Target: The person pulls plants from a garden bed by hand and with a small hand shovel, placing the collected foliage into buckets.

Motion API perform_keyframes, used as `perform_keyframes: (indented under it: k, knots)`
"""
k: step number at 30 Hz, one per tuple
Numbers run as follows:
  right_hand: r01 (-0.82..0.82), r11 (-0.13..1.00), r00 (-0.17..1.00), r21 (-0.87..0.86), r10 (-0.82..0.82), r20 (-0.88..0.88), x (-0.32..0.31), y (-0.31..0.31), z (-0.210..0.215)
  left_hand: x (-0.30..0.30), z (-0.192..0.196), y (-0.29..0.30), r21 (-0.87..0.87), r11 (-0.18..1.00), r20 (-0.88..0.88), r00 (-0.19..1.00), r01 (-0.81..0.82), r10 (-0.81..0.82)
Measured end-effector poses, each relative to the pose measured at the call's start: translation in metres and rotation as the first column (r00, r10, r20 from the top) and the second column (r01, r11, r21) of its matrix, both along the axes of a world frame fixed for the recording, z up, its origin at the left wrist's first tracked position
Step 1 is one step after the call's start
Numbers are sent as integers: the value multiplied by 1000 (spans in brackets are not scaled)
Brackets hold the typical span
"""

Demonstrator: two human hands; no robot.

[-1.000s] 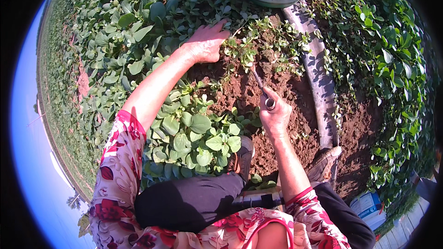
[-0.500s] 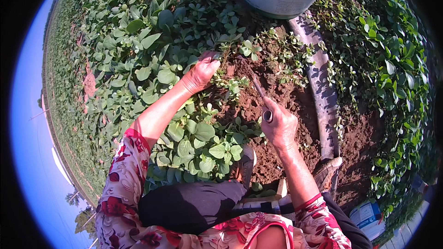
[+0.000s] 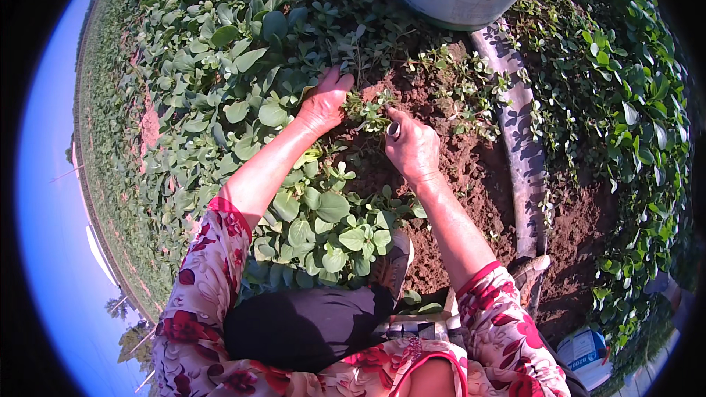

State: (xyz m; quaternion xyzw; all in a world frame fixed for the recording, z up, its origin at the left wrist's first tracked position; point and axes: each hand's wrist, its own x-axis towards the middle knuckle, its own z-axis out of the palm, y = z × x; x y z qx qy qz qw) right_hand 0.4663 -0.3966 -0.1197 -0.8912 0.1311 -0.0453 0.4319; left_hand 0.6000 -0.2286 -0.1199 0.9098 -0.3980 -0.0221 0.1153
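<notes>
My right hand [image 3: 413,148] is closed around a hand weeding tool [image 3: 393,130], whose hollow, round handle end shows at the top of the fist. The rest of the tool is mostly hidden behind the hand and leaves. To its left, my left hand [image 3: 324,103] reaches in among the leaves with thumb and fingers somewhat apart. Nothing shows in its grasp, though its fingertips are partly covered. Between the hands stands a small-leaved weed [image 3: 364,109], rooted near loose brown soil [image 3: 471,176].
A white bucket [image 3: 471,4] with green rim and handle stands at the far side. A pale drip hose [image 3: 522,154] runs along the soil at right. Broad-leaved plants [image 3: 331,209] crowd the left and near side. A white-and-blue container [image 3: 585,349] sits at lower right.
My right hand has moved left and away from me with the tool, its shaft now out of sight. My left hand has loosened from the stems it was pinching.
</notes>
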Motion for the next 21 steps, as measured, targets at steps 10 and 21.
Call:
perform_keyframes:
  k: [10, 21]
  knots:
    - [91, 994, 996, 66, -90, -16, -54, -24, 17, 10, -12, 34, -38, 999, 106, 994, -22, 26]
    - [-106, 986, 994, -130, 107, 6, 64, -11, -4, 48, 25, -27, 283, 913, -215, 908, -294, 359]
